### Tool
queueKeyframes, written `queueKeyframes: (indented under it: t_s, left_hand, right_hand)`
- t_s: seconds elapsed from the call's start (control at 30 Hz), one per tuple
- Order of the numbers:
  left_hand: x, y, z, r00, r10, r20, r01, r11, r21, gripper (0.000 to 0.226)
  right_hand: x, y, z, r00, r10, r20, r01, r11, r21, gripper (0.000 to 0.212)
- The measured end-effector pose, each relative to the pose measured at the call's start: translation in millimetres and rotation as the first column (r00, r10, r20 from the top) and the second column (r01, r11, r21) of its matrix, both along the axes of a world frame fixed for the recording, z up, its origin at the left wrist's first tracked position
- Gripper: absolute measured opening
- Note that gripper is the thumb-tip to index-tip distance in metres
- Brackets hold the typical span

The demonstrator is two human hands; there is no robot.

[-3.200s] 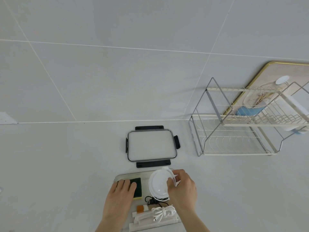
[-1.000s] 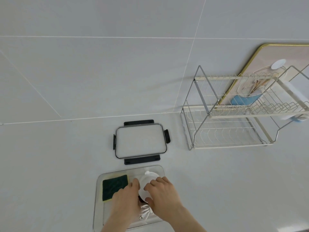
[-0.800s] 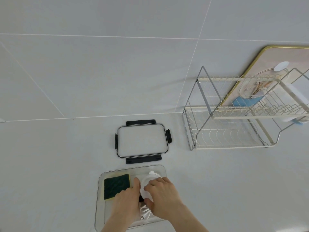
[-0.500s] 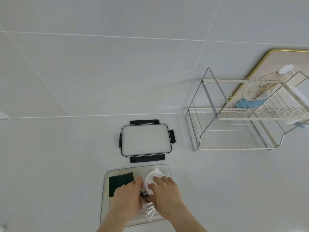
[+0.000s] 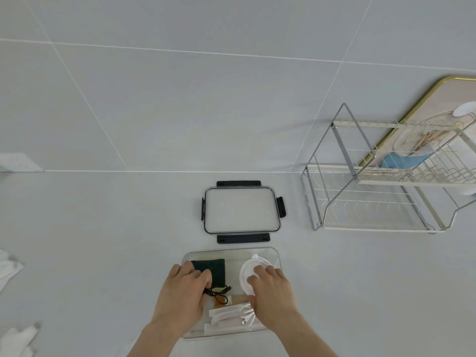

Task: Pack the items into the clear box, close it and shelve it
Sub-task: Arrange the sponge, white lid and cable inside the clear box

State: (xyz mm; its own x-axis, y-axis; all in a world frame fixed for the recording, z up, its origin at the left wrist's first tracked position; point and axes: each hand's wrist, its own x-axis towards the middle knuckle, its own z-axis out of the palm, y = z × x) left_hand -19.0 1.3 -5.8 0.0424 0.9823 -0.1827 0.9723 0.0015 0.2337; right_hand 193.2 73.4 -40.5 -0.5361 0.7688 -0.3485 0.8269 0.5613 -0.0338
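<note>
White counter (image 5: 103, 240); left hand (image 5: 183, 292) hides clear box (image 5: 277, 256) contents.

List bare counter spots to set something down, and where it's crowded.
Free: the counter left of the lid, and between clear box and dish rack. Crowded: inside the box, under left hand and right hand.

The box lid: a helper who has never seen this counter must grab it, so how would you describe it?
Start at the wire dish rack at the right of the counter and look just left of it. The lid lies flat there, directly behind the open clear box where both hands are working. It is a clear rectangle with a black latch tab on each of its four sides.
</note>
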Motion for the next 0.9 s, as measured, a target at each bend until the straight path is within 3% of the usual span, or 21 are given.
queueKeyframes:
  t_s: [0.13,0.33,0.47,0.6,0.7,0.8,0.9]
  left_hand:
    - [-2,-9,1,0.994,-0.055,-0.093,0.052,0.998,-0.031,0.033]
    - [-9,-12,-2,0.960,-0.056,-0.275,0.031,0.995,-0.092,0.032]
    - [-5,-10,-7,0.948,-0.052,-0.313,0.026,0.996,-0.087,0.026]
    - [-9,-11,-10,0.969,-0.065,-0.237,0.057,0.998,-0.040,0.029]
    - [-14,-11,-13,0.997,-0.003,-0.074,0.012,0.992,0.123,0.030]
    - [-14,-6,-13,0.997,0.072,0.034,-0.078,0.970,0.230,0.029]
    - [-12,-3,-14,0.999,0.046,-0.016,-0.042,0.979,0.202,0.036]
  right_hand:
    - [-1,-1,0,1.000,-0.012,0.004,0.012,1.000,0.002,0.034]
    - [-4,-5,1,0.999,-0.042,-0.013,0.042,0.999,-0.003,0.035]
    - [-3,-6,4,0.997,-0.070,-0.045,0.069,0.997,-0.016,0.036]
    - [0,-10,14,0.979,-0.098,-0.181,0.094,0.995,-0.034,0.035]
    - [0,-13,24,0.962,-0.072,-0.263,0.061,0.997,-0.052,0.025]
    - [-3,-12,30,0.989,-0.020,-0.146,-0.008,0.982,-0.189,0.030]
    - [-7,-10,30,0.998,0.057,0.008,-0.053,0.963,-0.265,0.055]
